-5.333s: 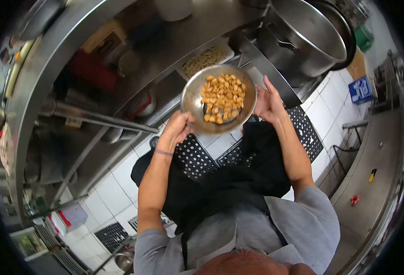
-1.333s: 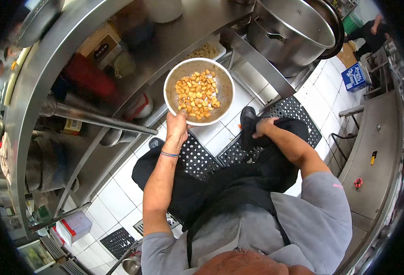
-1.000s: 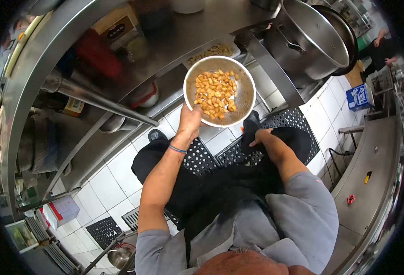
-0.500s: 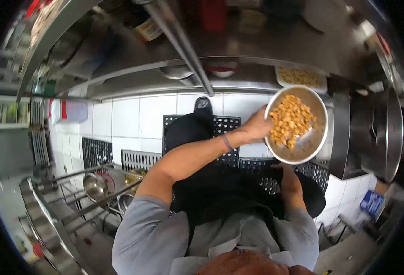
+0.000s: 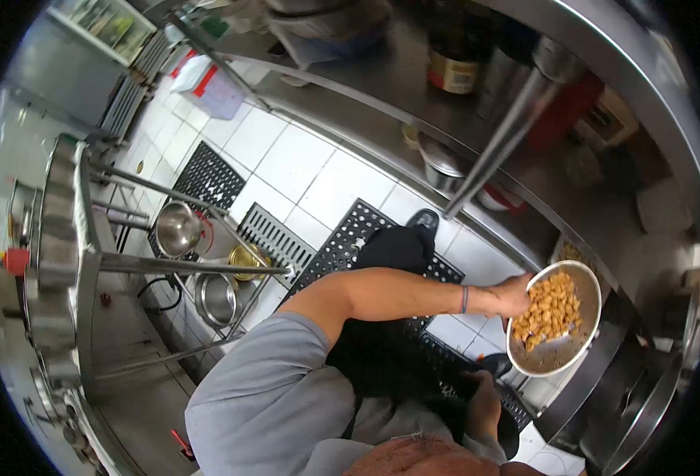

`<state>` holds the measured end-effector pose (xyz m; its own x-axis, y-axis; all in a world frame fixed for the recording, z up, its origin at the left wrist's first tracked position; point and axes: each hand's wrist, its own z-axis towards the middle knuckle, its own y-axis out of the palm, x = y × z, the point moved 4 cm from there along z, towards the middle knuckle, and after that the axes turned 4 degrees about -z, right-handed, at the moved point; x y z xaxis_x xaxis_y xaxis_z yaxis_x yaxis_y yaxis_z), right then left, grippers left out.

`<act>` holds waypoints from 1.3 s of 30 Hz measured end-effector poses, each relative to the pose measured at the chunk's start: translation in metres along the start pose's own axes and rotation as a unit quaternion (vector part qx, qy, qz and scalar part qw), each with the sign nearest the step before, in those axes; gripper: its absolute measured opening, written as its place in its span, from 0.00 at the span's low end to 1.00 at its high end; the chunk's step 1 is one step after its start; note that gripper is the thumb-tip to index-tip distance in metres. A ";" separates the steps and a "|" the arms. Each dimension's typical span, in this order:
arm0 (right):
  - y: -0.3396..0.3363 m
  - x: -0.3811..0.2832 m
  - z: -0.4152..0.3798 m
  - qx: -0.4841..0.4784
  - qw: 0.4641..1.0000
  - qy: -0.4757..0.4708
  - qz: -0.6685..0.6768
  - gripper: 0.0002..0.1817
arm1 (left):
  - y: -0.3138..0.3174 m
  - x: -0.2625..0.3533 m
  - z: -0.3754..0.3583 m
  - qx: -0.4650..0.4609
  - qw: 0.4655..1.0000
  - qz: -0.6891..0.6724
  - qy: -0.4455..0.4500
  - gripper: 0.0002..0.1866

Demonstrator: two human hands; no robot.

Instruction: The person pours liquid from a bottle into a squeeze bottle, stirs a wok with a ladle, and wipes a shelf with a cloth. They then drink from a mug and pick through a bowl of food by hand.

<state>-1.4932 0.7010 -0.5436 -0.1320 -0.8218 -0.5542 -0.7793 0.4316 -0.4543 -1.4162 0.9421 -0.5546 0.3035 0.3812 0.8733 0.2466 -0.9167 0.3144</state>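
My left hand (image 5: 512, 297) grips the rim of a round metal bowl (image 5: 550, 361), with the arm stretched across to the right. Inside the tilted bowl lie many small golden-brown chunks of food (image 5: 547, 311), gathered mostly on the side near my hand. Low against my dark clothing, my right hand (image 5: 483, 387) hangs beside my leg, its fingers mostly lost in shadow. Just right of the bowl stands a large dark metal pan or basin (image 5: 636, 412).
A steel counter with an undershelf (image 5: 350, 151) runs along the front; a lidded pot (image 5: 444, 163) sits under it. Perforated black mats (image 5: 358, 230) cover parts of the white tiled floor. To the left, a metal rack holds steel bowls (image 5: 178, 228). A white-and-red bin (image 5: 211, 87) stands farther off.
My view has turned leftward, so the counter now slants and the rack shows more. The bowl, still in my left hand, appears lower and farther right in view.
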 end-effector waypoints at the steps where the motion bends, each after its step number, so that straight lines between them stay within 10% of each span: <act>1: 0.002 -0.002 -0.001 -0.009 1.000 0.019 0.017 0.15 | -0.001 0.007 -0.008 0.001 1.000 0.008 -0.009 0.28; 4: 0.011 -0.019 -0.008 -0.028 0.993 0.074 0.093 0.14 | -0.003 0.041 -0.038 -0.003 0.999 -0.014 -0.050 0.27; 7: 0.011 0.020 0.008 -0.042 0.993 -0.026 -0.110 0.16 | -0.003 0.026 -0.022 0.021 0.999 0.048 -0.004 0.26; 10: 0.025 0.077 0.043 -0.096 0.974 0.074 0.191 0.16 | -0.002 -0.005 0.008 0.006 0.999 0.042 0.023 0.27; 12: 0.008 0.050 0.022 -0.041 0.997 -0.070 -0.015 0.16 | 0.004 -0.014 0.015 -0.010 1.000 0.000 0.025 0.28; 21: -0.020 -0.067 -0.044 0.074 0.992 -0.038 -0.094 0.19 | 0.007 -0.013 0.016 -0.018 0.999 -0.010 0.039 0.30; 26: -0.025 0.015 0.006 0.094 0.993 -0.022 0.069 0.18 | 0.004 0.002 0.001 0.020 0.999 0.015 -0.024 0.28; 39: -0.002 0.125 0.079 0.068 0.992 0.096 -0.054 0.19 | 0.010 0.019 -0.013 -0.034 0.999 -0.009 -0.015 0.35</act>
<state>-1.4598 0.6265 -0.6674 -0.1769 -0.9162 -0.3596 -0.7067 0.3725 -0.6015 -1.4195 0.9388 -0.5301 0.3280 0.3999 0.8559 0.1892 -0.9154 0.3552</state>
